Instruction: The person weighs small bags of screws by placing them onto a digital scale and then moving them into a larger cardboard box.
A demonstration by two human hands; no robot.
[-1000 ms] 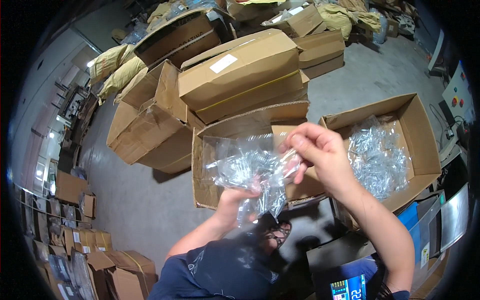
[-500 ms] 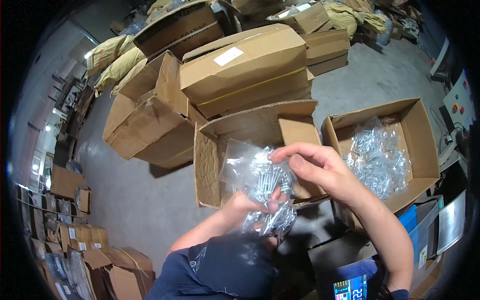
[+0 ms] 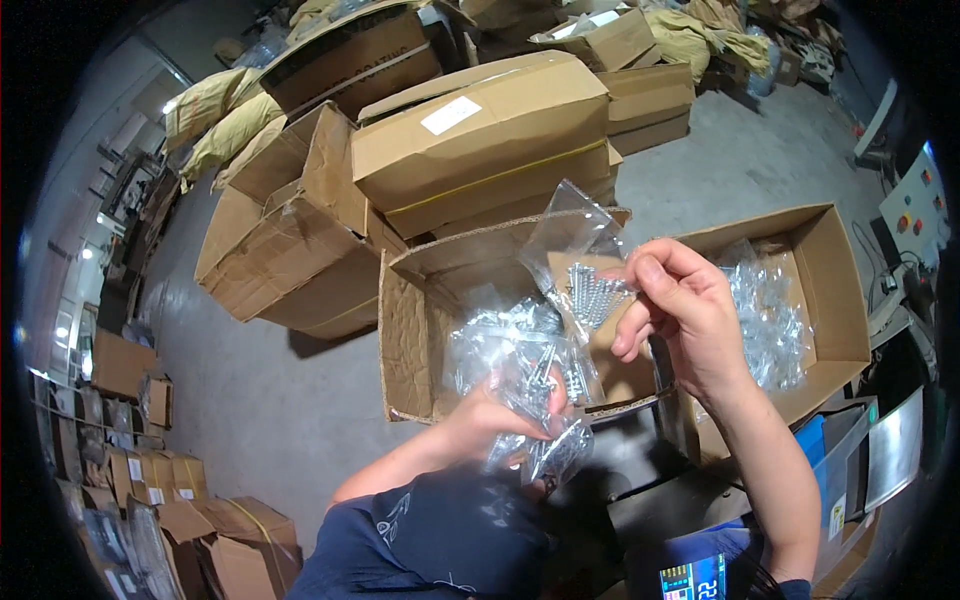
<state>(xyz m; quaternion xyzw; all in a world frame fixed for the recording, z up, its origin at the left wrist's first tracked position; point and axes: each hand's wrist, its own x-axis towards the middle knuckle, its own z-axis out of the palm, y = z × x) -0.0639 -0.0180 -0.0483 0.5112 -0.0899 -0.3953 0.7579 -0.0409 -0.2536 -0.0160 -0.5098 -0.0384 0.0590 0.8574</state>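
My right hand (image 3: 690, 310) is raised over the right side of the middle carton (image 3: 400, 350), pinching the edge of a clear plastic bag of screws (image 3: 594, 296). The bag tilts, its empty end pointing up and away and the silvery screws gathered low. At the carton's near edge, my left hand (image 3: 500, 408) is closed around a bunch of clear bags of screws (image 3: 562, 450), some bulging below the fingers. Beyond it, more bagged screws (image 3: 505, 330) lie in the carton; where the held bags end among them I cannot tell.
A second open carton (image 3: 835, 290) at right holds a heap of bagged screws (image 3: 775, 330). Large cartons (image 3: 490, 130) stand stacked beyond, with an open carton (image 3: 280, 240) on the left. A lit screen (image 3: 692, 578) sits near me at the lower right.
My right hand has moved up and right from beside my left hand, and one bag of screws now hangs apart in it. Bagged screws now show inside the middle carton.
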